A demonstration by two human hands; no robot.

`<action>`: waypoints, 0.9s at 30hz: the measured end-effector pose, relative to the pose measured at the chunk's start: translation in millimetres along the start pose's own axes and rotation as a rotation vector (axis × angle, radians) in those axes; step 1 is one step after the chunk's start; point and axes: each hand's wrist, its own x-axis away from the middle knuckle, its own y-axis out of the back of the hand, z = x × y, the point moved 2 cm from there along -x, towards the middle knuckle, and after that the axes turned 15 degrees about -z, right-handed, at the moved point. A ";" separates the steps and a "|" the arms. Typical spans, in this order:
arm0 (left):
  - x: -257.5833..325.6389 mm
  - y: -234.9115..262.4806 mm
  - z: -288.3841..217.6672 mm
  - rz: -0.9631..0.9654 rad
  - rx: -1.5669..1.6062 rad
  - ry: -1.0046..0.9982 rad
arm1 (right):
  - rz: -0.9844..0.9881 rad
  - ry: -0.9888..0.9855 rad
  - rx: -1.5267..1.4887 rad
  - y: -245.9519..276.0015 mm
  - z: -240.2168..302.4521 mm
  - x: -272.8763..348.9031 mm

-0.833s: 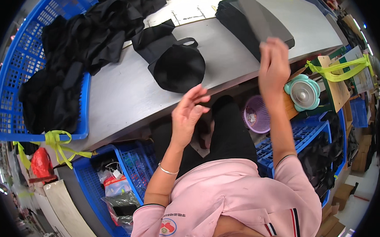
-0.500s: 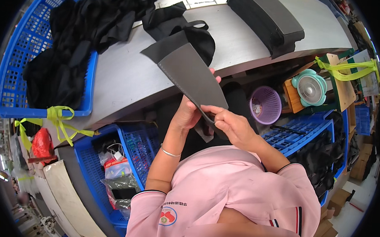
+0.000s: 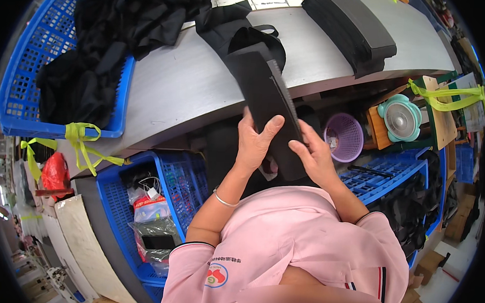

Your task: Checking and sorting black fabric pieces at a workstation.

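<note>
A long black foam pad (image 3: 266, 95) with a ribbed edge is held over the near edge of the grey table (image 3: 174, 94). My left hand (image 3: 255, 141) grips its left side, thumb across the front. My right hand (image 3: 314, 154) pinches its lower right edge. Behind the pad, a black cap-like piece with straps (image 3: 242, 27) lies on the table. A stack of similar black pads (image 3: 351, 26) rests at the table's far right.
A blue basket (image 3: 23, 82) full of black fabric (image 3: 95, 42) sits on the table's left. Below the table are blue crates (image 3: 171, 181) holding bags, a purple basket (image 3: 345, 135), a small teal fan (image 3: 400, 118) and another blue crate (image 3: 388, 168).
My right hand came back from the pad stack with one black pad. Both hands now hold it close in front of me, turned more upright than half a second ago.
</note>
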 end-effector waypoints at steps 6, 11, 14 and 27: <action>-56.0 6.1 -8.2 -0.471 -0.725 -0.632 | -0.008 0.029 0.057 8.9 -15.9 -18.5; -108.3 9.0 4.9 -0.298 -0.692 -0.622 | -0.085 0.343 0.355 2.0 -5.7 -26.3; -99.6 -4.8 -9.2 -0.178 -0.646 -0.670 | -0.045 0.443 0.550 -4.0 16.0 -36.5; -15.9 -9.5 -25.3 0.171 -0.478 -0.793 | 0.094 -0.225 -0.712 -46.4 -43.6 -108.8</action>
